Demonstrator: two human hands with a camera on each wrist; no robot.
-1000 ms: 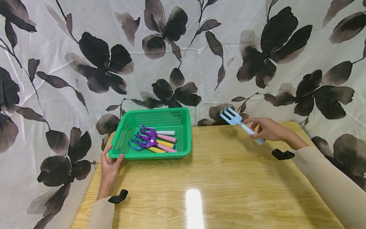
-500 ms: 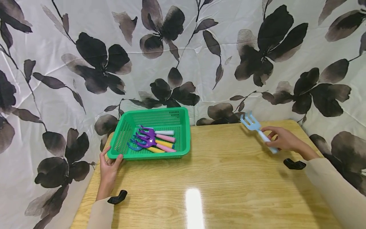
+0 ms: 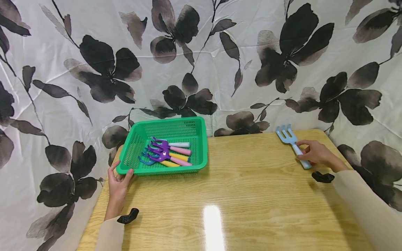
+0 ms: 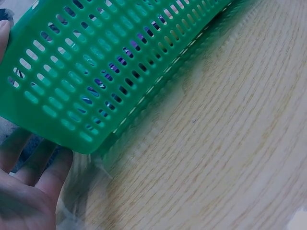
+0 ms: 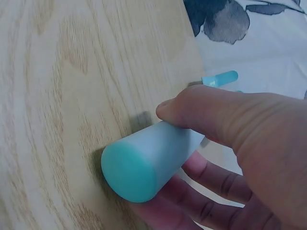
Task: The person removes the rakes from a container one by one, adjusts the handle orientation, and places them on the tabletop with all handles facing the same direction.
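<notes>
At the right rear of the table, my right hand [image 3: 318, 153] pinches the white handle of a light blue garden hand fork [image 3: 287, 137]. Its tines point toward the back edge. In the right wrist view the thumb lies over the handle [image 5: 165, 143], fingers on the other side, and the rounded teal end is close over the wood. My left hand [image 3: 117, 190] grips the front left corner of a green plastic basket [image 3: 169, 170], thumb on the front rim. Inside lie several small garden forks, purple ones [image 3: 164, 156] on top, with pink, yellow and white handles.
The light wooden table [image 3: 251, 195] ends at the back against a hanging white cloth [image 3: 229, 69] with dark flowers. A bright light reflection [image 3: 213, 226] shows on the wood near the front. Black wrist devices [image 3: 322, 177] sit at both cuffs.
The right hand has carried the light blue hand fork to the right and down to the table surface, its tines swinging toward the back. The left hand still holds the basket corner.
</notes>
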